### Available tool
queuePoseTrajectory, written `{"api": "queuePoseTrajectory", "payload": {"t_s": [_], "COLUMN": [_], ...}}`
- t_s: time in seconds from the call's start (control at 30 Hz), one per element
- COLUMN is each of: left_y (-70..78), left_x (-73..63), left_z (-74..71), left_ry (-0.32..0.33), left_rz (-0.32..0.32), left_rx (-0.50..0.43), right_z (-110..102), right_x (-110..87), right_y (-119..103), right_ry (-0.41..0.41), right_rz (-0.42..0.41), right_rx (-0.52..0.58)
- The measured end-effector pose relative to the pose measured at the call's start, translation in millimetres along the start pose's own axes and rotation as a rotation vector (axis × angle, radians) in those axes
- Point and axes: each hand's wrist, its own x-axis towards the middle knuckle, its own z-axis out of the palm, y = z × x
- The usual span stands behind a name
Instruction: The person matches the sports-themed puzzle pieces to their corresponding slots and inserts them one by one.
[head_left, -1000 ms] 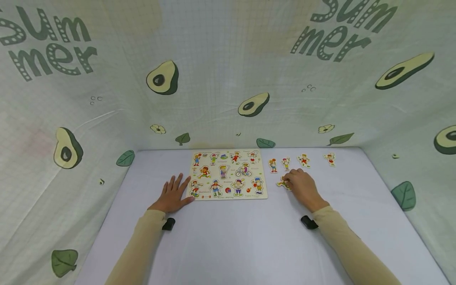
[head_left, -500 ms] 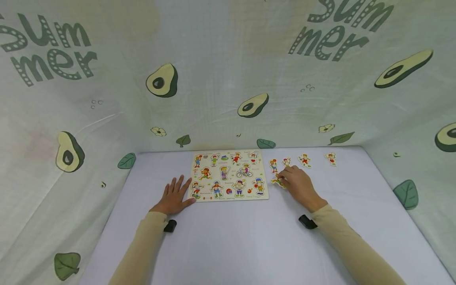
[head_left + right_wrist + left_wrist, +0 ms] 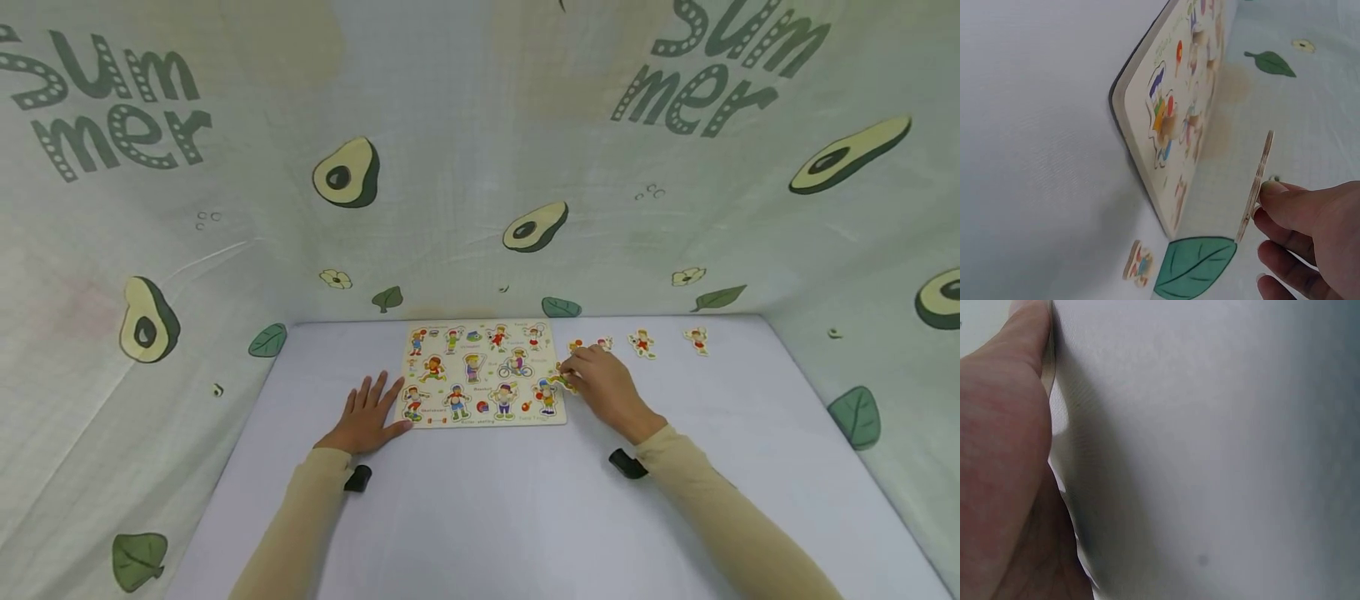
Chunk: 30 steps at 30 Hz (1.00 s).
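A flat puzzle board point(image 3: 553, 422) printed with children playing sports lies near the back of the table. My left hand point(image 3: 365, 417) rests spread at its left edge, fingertips and thumb touching the board's side. Between thumb and fingers, my right hand point(image 3: 603, 392) pinches a thin wooden puzzle piece point(image 3: 558, 379) shaped like a figure, over the board's right edge. In the right wrist view, this piece point(image 3: 1262, 159) appears edge-on, raised above the board point(image 3: 1138, 128). The left wrist view shows mostly the left palm and thumb point(image 3: 1000, 444) by the board's edge.
Right of the board lie loose puzzle pieces: a footballer point(image 3: 642, 343), another figure point(image 3: 697, 340) farther right, and two partly hidden behind my right hand, one holding a ball point(image 3: 576, 346). A printed fabric backdrop point(image 3: 442, 275) rises behind the white table point(image 3: 480, 500).
My right hand has moved left with the pinched puzzle piece, from the table right of the board to over its right edge. My left hand has stayed in place.
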Motion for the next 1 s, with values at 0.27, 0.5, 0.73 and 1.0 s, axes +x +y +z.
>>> {"api": "queuePoseTrajectory", "payload": {"t_s": [0.27, 0.5, 0.73, 1.0], "left_y": [-7.2, -19.0, -21.0, -22.4], "left_x": [0.8, 7.6, 8.3, 9.4], "left_z": [3.6, 14.0, 16.9, 16.3], "left_ry": [0.007, 0.025, 0.036, 0.046], "left_rz": [0.017, 0.029, 0.026, 0.031], "left_rx": [-0.003, -0.016, -0.023, -0.020], "right_z": [5.7, 14.7, 33.1, 50.3], "right_x": [19.7, 41.4, 62.5, 87.0], "right_y": [-18.2, -39.7, -61.3, -85.8], "right_ry": [0.008, -0.001, -0.044, -0.104], "right_rz": [-0.058, -0.097, -0.113, -0.139], "right_rx": [0.023, 0.042, 0.091, 0.114]}}
